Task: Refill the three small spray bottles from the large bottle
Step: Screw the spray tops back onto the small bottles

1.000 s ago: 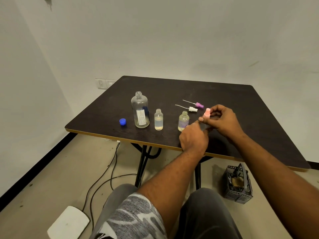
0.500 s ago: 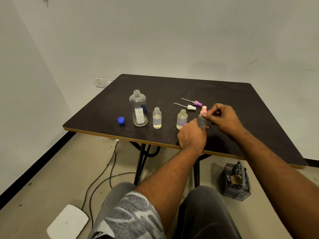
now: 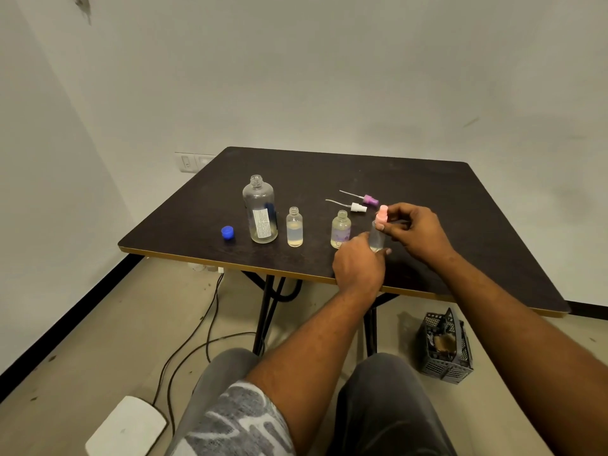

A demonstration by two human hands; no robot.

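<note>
The large clear bottle (image 3: pixel 260 210) stands uncapped on the dark table (image 3: pixel 427 189), a little liquid at its bottom. Its blue cap (image 3: pixel 227 232) lies to its left. Two small open bottles stand to its right: a plain one (image 3: pixel 294 227) and one with a purple label (image 3: pixel 341 229). My left hand (image 3: pixel 358 263) grips the base of a third small clear bottle (image 3: pixel 377 237), upright on the table. My right hand (image 3: pixel 416 230) pinches its pink spray top (image 3: pixel 381 216), which sits on the neck. A purple spray head (image 3: pixel 370 200) and a white spray head (image 3: pixel 358 207) lie behind.
A grey crate (image 3: pixel 445 347) sits on the floor under the table's right side. Black cables (image 3: pixel 197 334) trail across the floor on the left, near a white pad (image 3: pixel 126 426). My knees are below the table's front edge.
The third bottle has come upright under both hands, showing more of its clear body. The view has shifted slightly; the other bottles have not moved.
</note>
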